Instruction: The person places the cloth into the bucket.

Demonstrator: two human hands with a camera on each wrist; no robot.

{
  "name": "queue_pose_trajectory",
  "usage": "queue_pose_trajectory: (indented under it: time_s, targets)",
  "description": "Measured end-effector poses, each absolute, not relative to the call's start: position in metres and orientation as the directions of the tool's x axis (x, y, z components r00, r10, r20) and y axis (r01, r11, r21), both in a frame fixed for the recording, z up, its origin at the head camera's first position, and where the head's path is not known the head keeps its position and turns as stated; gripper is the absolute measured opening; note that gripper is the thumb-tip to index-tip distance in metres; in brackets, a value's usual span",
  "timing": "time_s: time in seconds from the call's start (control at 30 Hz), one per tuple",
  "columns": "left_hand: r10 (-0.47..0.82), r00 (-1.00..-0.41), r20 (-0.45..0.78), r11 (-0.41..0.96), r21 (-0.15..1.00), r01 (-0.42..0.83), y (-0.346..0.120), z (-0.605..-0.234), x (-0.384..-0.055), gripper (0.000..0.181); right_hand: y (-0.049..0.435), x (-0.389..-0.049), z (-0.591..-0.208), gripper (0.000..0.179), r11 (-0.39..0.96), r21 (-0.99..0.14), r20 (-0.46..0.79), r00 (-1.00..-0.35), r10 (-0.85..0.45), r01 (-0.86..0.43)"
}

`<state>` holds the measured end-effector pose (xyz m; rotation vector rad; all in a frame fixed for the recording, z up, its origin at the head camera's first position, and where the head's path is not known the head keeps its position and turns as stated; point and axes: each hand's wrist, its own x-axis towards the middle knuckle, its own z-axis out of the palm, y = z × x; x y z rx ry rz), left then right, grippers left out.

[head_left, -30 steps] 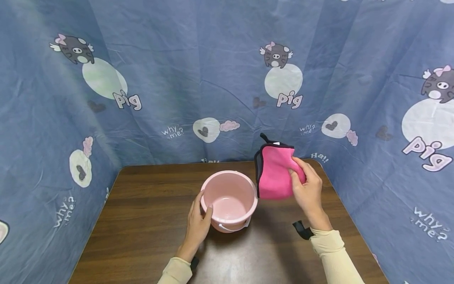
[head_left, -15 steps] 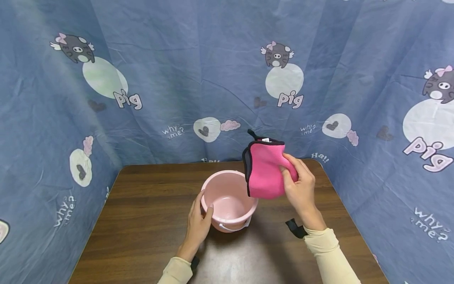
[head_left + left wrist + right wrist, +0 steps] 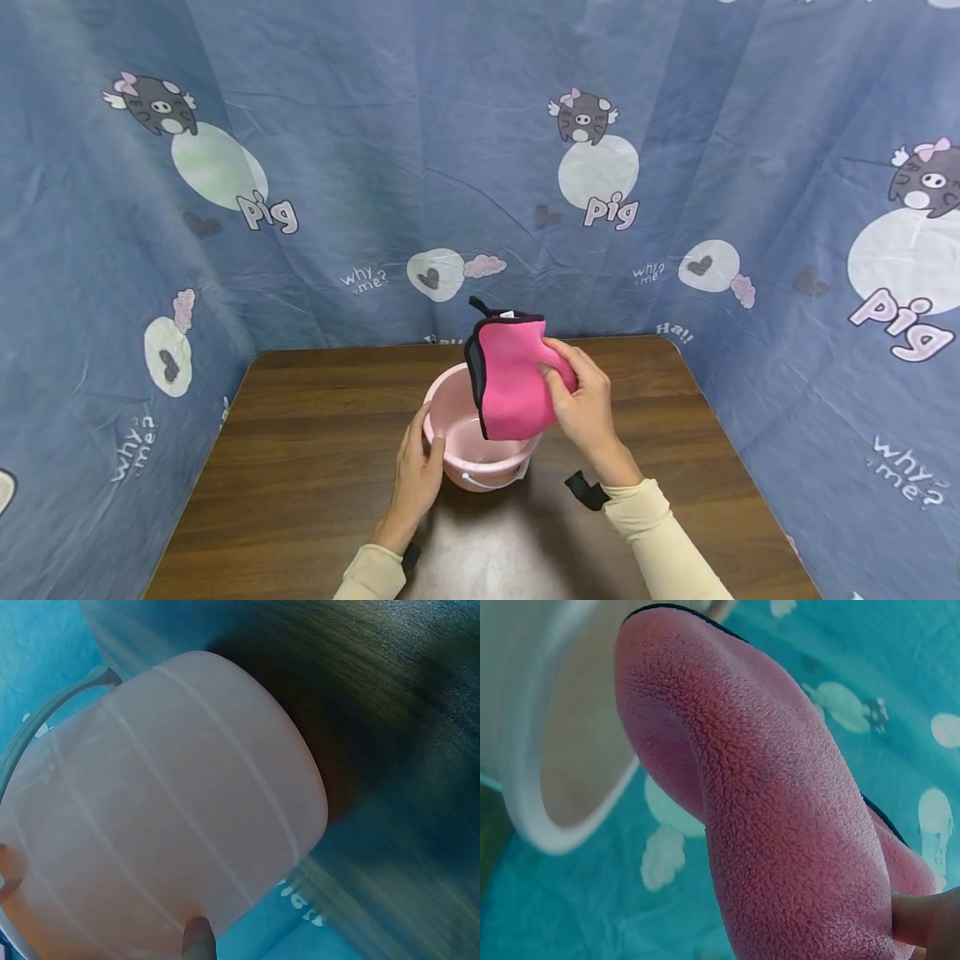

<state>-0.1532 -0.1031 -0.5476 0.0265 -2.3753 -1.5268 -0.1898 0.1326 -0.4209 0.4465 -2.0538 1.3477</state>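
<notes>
A light pink plastic bucket point(image 3: 453, 394) stands upright on the table, its white handle point(image 3: 491, 483) hanging down in front. At its left rim my left hand point(image 3: 418, 471) grips it; a fingertip point(image 3: 199, 939) shows against the outer wall in the left wrist view. My right hand point(image 3: 587, 407) pinches a folded bright pink cleaning cloth point(image 3: 516, 379) with black edging, a dark grey inner side, a black loop and a white tag. The cloth hangs over the bucket's opening and hides its right part. Its fleecy surface point(image 3: 780, 810) fills much of the right wrist view.
The dark wooden table point(image 3: 300, 475) carries the bucket near its middle. A blue curtain point(image 3: 375, 167) printed with pigs encloses the back and both sides. A black strap point(image 3: 587, 490) hangs at my right wrist.
My right hand has carried the pink cloth leftward, from beside the bucket to over its opening, and lately somewhat lower. The left hand and bucket have stayed put.
</notes>
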Motion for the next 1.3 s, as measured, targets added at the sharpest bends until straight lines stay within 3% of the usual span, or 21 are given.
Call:
queue_pose_trajectory:
  time_s: [0.43, 0.8, 1.03, 1.3]
  targets:
    - [-0.196, -0.950, 0.241, 0.446, 0.885, 0.133, -0.103, -0.552, -0.154, 0.047, 0.100, -0.193, -0.471, 0.036, 0.407, -0.779, 0.524, -0.852, 0.003, -0.477]
    - [-0.186, -0.957, 0.224, 0.435, 0.892, 0.124, -0.105, -0.552, -0.153, 0.049, 0.085, -0.199, -0.493, 0.034, 0.436, -0.795, 0.433, -0.898, -0.078, -0.421]
    - [-0.171, -0.963, 0.208, 0.417, 0.901, 0.121, -0.106, -0.550, -0.152, 0.049, 0.079, -0.198, -0.499, 0.035, 0.488, -0.745, 0.428, -0.887, -0.176, -0.456]
    - [-0.173, -0.960, 0.219, 0.421, 0.898, 0.129, -0.107, -0.550, -0.152, 0.049, 0.087, -0.204, -0.497, 0.032, 0.590, -0.672, 0.318, -0.894, -0.316, -0.447]
